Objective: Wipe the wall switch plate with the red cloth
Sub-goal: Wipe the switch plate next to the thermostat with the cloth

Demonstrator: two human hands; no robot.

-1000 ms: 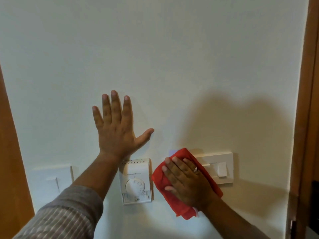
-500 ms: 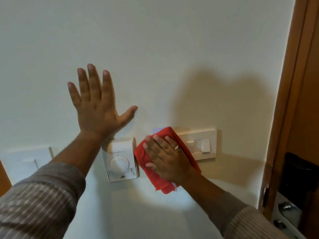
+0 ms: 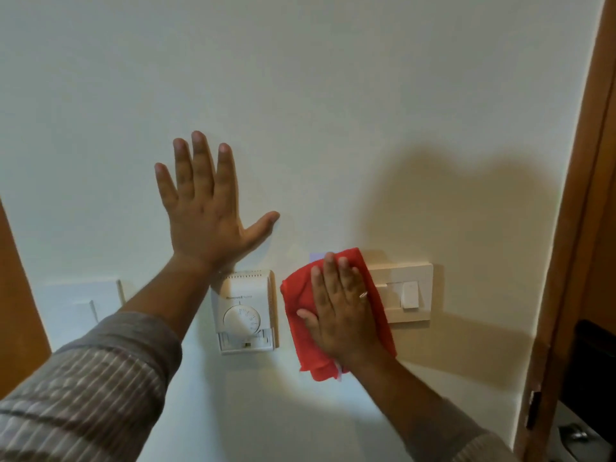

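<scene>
A cream wall switch plate point(image 3: 410, 293) sits on the white wall at lower right, with one rocker switch showing. Its left part is hidden under the red cloth point(image 3: 298, 308). My right hand point(image 3: 340, 308) lies flat on the cloth, fingers pointing up, pressing it against the wall and the plate's left end. My left hand point(image 3: 206, 208) is spread open, palm flat on the bare wall above and to the left, holding nothing.
A white dial thermostat point(image 3: 245, 311) hangs just left of the cloth, below my left wrist. Another white switch plate point(image 3: 83, 305) is at far left. A wooden door frame point(image 3: 580, 195) runs down the right side, a wooden edge point(image 3: 16, 301) at left.
My right hand has turned so its fingers point straight up on the cloth, staying on the plate's left end. The left hand stays spread on the wall. The head camera has shifted.
</scene>
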